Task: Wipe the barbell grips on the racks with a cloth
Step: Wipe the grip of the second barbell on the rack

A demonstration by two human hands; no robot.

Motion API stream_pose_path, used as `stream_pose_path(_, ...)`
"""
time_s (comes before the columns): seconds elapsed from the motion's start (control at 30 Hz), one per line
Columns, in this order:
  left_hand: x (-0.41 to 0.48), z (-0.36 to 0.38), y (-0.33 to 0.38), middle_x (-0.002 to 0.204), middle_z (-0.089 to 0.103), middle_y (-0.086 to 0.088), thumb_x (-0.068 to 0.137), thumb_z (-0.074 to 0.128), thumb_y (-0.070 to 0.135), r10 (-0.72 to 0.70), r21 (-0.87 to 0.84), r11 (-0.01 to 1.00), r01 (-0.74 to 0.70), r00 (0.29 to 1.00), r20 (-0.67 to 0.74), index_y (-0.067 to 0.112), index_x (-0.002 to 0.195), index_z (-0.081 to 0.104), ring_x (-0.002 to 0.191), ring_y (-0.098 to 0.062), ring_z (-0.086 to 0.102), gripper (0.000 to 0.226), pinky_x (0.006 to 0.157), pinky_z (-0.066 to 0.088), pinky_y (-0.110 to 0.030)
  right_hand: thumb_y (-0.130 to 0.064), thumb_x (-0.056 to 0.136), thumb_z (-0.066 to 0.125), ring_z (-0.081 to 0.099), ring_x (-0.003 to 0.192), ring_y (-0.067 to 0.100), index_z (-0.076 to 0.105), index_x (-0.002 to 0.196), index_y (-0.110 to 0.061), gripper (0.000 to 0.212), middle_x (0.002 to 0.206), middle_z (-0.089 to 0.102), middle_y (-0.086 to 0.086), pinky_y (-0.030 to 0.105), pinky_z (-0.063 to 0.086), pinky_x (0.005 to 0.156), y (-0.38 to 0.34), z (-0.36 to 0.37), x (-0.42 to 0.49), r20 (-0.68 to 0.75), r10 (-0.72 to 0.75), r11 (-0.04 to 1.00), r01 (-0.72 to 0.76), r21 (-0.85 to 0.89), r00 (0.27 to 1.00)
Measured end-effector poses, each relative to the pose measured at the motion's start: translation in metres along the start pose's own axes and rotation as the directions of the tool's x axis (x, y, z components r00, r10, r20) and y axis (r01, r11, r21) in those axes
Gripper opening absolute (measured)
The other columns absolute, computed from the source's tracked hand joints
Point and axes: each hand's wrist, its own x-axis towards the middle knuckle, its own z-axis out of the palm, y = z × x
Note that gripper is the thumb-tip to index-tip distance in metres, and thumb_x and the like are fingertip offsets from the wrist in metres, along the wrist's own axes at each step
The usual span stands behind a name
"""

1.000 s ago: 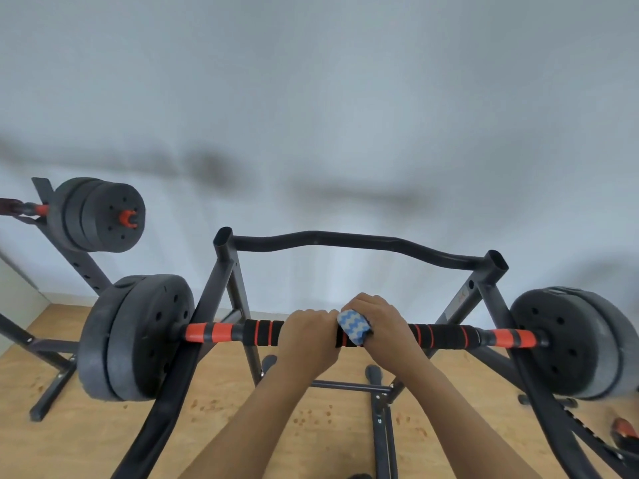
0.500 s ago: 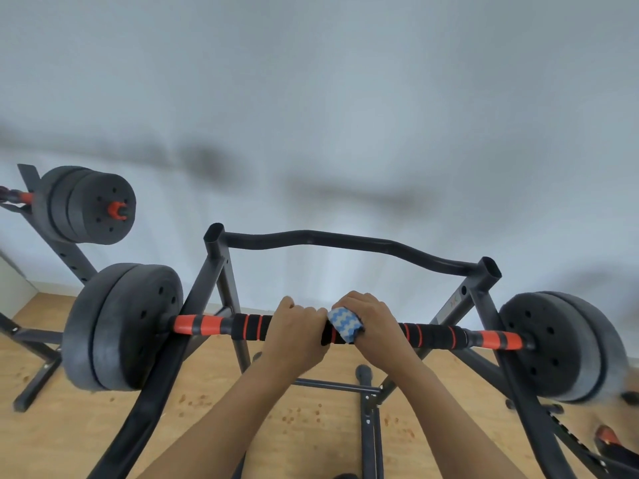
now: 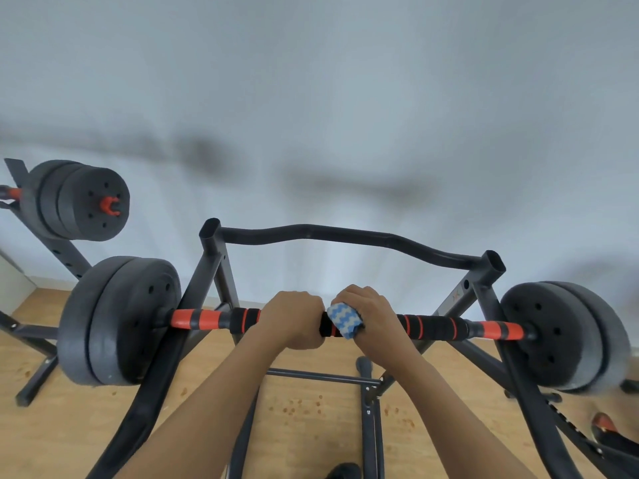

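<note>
Barbell grip (image 3: 432,327): lower centre, long axis left-right.
Right hand (image 3: 371,314): we curl it around the cloth (image 3: 343,319) on the bar; unwiped grip lies rightward.
Left hand (image 3: 290,319): we clasp the bar.

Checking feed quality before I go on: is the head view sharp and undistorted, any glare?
Head view: the hands, the cloth and the barbell grip are sharp; wide-angle lens bows the rack and frame edges; wall shows soft smeared dark patches; lighting even, no glare.
</note>
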Motion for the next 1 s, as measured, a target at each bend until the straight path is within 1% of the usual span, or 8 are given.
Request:
stream_pose_path(0.07, 0.007, -0.003, -0.005, 0.074, 0.065, 0.006, 0.087, 0.070, 0.046, -0.001, -0.065, 0.998, 0.002, 1.000, 0.024, 0.024, 0.091, 0.065, 0.066, -0.013, 0.064, 0.023, 0.069, 0.059, -0.028, -0.009, 0.083, 0.073, 0.052, 0.103, 0.008, 0.066, 0.110, -0.027, 0.033, 0.114, 0.063, -0.012, 0.025, 0.047, 0.088, 0.001, 0.001, 0.002, 0.000, -0.005, 1.000, 0.005, -0.008, 1.000)
stream_pose_path(0.2, -0.004, 0.017, 0.002, 0.062, 0.050, 0.010, 0.096, 0.057, 0.048, 0.048, 0.150, 0.989, -0.007, 0.960, -0.275, 0.023, 0.080, 0.051, 0.054, -0.009, 0.049, 0.030, 0.056, 0.039, -0.025, -0.010, 0.085, 0.074, 0.055, 0.102, 0.010, 0.067, 0.111, -0.025, 0.031, 0.114, 0.064, -0.009, 0.028, 0.050, 0.090, 0.001, 0.001, 0.010, -0.026, 0.020, 1.000, -0.020, -0.011, 0.999)
stream_pose_path(0.27, -0.008, 0.026, 0.005, 0.060, 0.045, 0.010, 0.100, 0.052, 0.045, 0.040, 0.134, 0.991, 0.009, 0.932, -0.360, 0.023, 0.079, 0.047, 0.051, -0.010, 0.043, 0.031, 0.054, 0.032, -0.024, -0.010, 0.084, 0.075, 0.055, 0.101, 0.011, 0.067, 0.111, -0.024, 0.031, 0.113, 0.065, -0.009, 0.031, 0.051, 0.090, 0.000, 0.001, 0.013, -0.031, 0.030, 0.999, -0.031, -0.022, 0.999)
stream_pose_path(0.4, 0.003, 0.012, 0.000, 0.064, 0.055, 0.007, 0.098, 0.056, 0.042, 0.029, 0.088, 0.996, -0.009, 0.972, -0.232, 0.022, 0.080, 0.055, 0.055, -0.011, 0.054, 0.027, 0.058, 0.048, -0.024, -0.004, 0.081, 0.074, 0.055, 0.099, 0.012, 0.068, 0.108, -0.024, 0.034, 0.110, 0.064, -0.010, 0.036, 0.052, 0.087, 0.000, 0.001, 0.013, -0.042, 0.018, 1.000, -0.019, -0.016, 0.999)
stream_pose_path(0.67, 0.019, -0.002, -0.005, 0.068, 0.063, 0.005, 0.088, 0.066, 0.052, -0.021, -0.013, 1.000, 0.021, 0.999, -0.045, 0.022, 0.076, 0.058, 0.060, -0.013, 0.062, 0.033, 0.062, 0.057, -0.028, -0.007, 0.082, 0.077, 0.050, 0.105, 0.008, 0.067, 0.110, -0.023, 0.034, 0.115, 0.059, -0.009, 0.028, 0.047, 0.090, -0.001, -0.009, 0.006, 0.060, -0.047, 0.997, 0.051, -0.055, 0.997)
stream_pose_path(0.77, 0.022, -0.003, -0.007, 0.070, 0.064, 0.003, 0.083, 0.069, 0.052, -0.035, -0.034, 0.999, 0.034, 0.999, -0.009, 0.020, 0.080, 0.063, 0.062, -0.015, 0.063, 0.033, 0.062, 0.057, -0.029, -0.002, 0.092, 0.065, 0.058, 0.100, 0.009, 0.068, 0.113, -0.015, 0.025, 0.111, 0.064, -0.002, 0.026, 0.048, 0.090, 0.002, -0.027, 0.006, 0.114, 0.096, 0.995, -0.097, -0.002, 0.989)
stream_pose_path(0.87, 0.025, -0.002, -0.010, 0.073, 0.067, 0.003, 0.083, 0.070, 0.054, -0.038, -0.068, 0.997, 0.038, 0.999, 0.002, 0.019, 0.083, 0.066, 0.065, -0.014, 0.064, 0.036, 0.057, 0.050, -0.027, -0.010, 0.100, 0.059, 0.058, 0.078, 0.005, 0.061, 0.093, -0.025, 0.016, 0.087, 0.063, -0.010, 0.023, 0.045, 0.078, 0.003, -0.050, 0.006, -0.062, 0.299, 0.923, -0.272, 0.272, 0.952)
stream_pose_path(1.0, 0.025, -0.001, -0.012, 0.078, 0.069, 0.003, 0.080, 0.071, 0.058, -0.045, -0.093, 0.995, 0.046, 0.999, 0.014, 0.019, 0.091, 0.067, 0.070, -0.016, 0.066, 0.041, 0.065, 0.058, -0.030, -0.026, 0.097, 0.066, 0.059, 0.071, 0.011, 0.064, 0.093, -0.015, 0.012, 0.080, 0.064, -0.005, 0.014, 0.041, 0.065, -0.001, -0.058, 0.003, 0.058, 0.283, 0.944, -0.288, 0.161, 0.958)
